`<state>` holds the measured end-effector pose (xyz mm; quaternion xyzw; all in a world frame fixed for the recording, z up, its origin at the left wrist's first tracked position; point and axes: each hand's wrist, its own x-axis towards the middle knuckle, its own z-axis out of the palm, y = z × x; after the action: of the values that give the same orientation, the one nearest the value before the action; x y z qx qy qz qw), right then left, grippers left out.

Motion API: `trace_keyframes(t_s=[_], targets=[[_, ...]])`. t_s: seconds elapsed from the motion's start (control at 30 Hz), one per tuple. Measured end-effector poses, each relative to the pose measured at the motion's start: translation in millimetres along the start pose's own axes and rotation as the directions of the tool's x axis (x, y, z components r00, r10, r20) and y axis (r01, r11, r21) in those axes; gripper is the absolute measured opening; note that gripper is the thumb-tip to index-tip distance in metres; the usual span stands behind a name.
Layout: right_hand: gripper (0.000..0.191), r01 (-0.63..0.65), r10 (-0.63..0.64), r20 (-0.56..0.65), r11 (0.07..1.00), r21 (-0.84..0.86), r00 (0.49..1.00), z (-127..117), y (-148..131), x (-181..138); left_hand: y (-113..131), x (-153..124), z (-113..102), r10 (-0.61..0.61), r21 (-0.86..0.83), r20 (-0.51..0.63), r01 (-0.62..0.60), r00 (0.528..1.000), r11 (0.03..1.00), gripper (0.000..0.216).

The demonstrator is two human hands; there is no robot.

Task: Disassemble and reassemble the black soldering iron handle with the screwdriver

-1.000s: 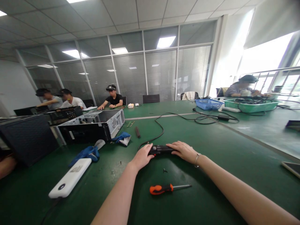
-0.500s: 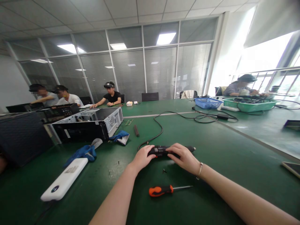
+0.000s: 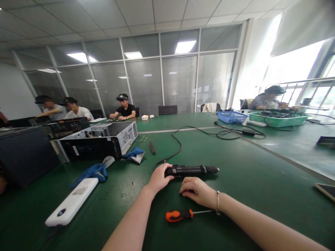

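A black corded electric screwdriver lies on its side on the green table. My left hand is closed around its cable end. My right hand rests on the table just in front of the tool, fingers curled down over the spot where a small screw lay; what they pinch, if anything, is hidden. An orange-and-black hand screwdriver lies nearer me, under my right wrist. The tool's black cable runs away across the table.
An open computer case lies at the left with blue gloves and a white power strip in front. Blue basket and green basket stand far right. Several people sit at the far ends. A phone lies at right.
My right hand has left the black tool and come down toward me onto the table where the small screw lay. The tool's body now shows in full; my left hand stays on it.
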<state>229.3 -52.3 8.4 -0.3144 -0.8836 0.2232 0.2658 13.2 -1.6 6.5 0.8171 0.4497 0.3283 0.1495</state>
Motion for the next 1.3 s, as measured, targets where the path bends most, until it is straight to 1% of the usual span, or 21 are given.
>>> trace_keyframes(t_s=[0.13, 0.2, 0.33, 0.43, 0.53, 0.63, 0.7, 0.73, 0.8, 0.87, 0.93, 1.0, 1.03, 1.17, 1.3], targets=[[0.015, -0.067, 0.068, -0.015, 0.996, 0.05, 0.998, 1, 1, 1, -1, -2, -1, 0.008, -0.008, 0.017, -0.008, 1.0, 1.0, 0.043], [0.015, -0.069, 0.069, -0.009, 0.997, 0.045, 0.998, 1, 0, 0, -1, -3, 0, 0.018, -0.006, 0.019, -0.018, 1.0, 1.0, 0.043], [0.016, -0.024, 0.024, 0.0, 0.999, -0.043, 1.0, -3, -3, -1, -3, -3, 1, 0.024, -0.008, 0.024, -0.024, 0.999, 1.0, 0.046], [0.014, -0.03, 0.029, -0.005, 0.993, -0.116, 1.0, -5, -5, -3, -4, -1, 1, 0.03, 0.0, 0.026, -0.03, 0.999, 1.0, 0.051], [0.013, -0.029, 0.029, -0.005, 0.986, -0.163, 1.0, -2, -5, -3, -5, 1, 1, 0.024, 0.035, 0.065, -0.026, 0.998, 0.999, 0.05], [0.013, -0.018, 0.01, -0.043, 0.984, -0.178, 0.999, 2, -5, -1, -3, 3, 2, 0.006, 0.106, 0.094, -0.016, 0.996, 0.994, 0.049], [0.014, -0.031, 0.013, -0.121, 0.987, -0.156, 0.993, 1, -4, 1, 0, 3, 2, -0.009, 0.157, 0.1, -0.007, 0.995, 0.988, 0.05], [0.014, -0.05, 0.022, -0.183, 0.987, -0.151, 0.983, -2, -2, 2, 2, 2, 2, -0.015, 0.173, 0.101, -0.003, 0.995, 0.985, 0.05], [0.015, -0.124, 0.059, -0.327, 0.976, -0.18, 0.943, -12, 4, 4, 4, 1, 1, -0.018, 0.184, 0.099, 0.0, 0.995, 0.983, 0.049], [0.018, -0.255, 0.122, -0.449, 0.934, -0.25, 0.885, -27, 14, 6, 5, 0, 0, -0.012, 0.173, 0.095, -0.005, 0.995, 0.985, 0.048], [0.02, -0.423, 0.234, -0.496, 0.851, -0.312, 0.836, -42, 26, 9, 4, 0, -1, -0.005, 0.151, 0.092, -0.009, 0.996, 0.988, 0.048], [0.023, -0.542, 0.352, -0.477, 0.764, -0.35, 0.805, -51, 35, 15, 1, 0, 0, -0.004, 0.13, 0.09, -0.008, 0.996, 0.991, 0.048], [0.023, -0.568, 0.393, -0.453, 0.737, -0.365, 0.8, -52, 39, 20, 0, 0, 0, -0.005, 0.125, 0.088, -0.006, 0.996, 0.992, 0.049], [0.021, -0.564, 0.439, -0.364, 0.715, -0.412, 0.822, -42, 48, 41, -5, 0, 4, 0.009, 0.116, 0.081, -0.019, 0.997, 0.993, 0.051], [0.021, -0.581, 0.474, -0.337, 0.689, -0.434, 0.814, -28, 55, 55, -5, 1, 6, -0.001, 0.105, 0.07, -0.006, 0.998, 0.994, 0.051]])
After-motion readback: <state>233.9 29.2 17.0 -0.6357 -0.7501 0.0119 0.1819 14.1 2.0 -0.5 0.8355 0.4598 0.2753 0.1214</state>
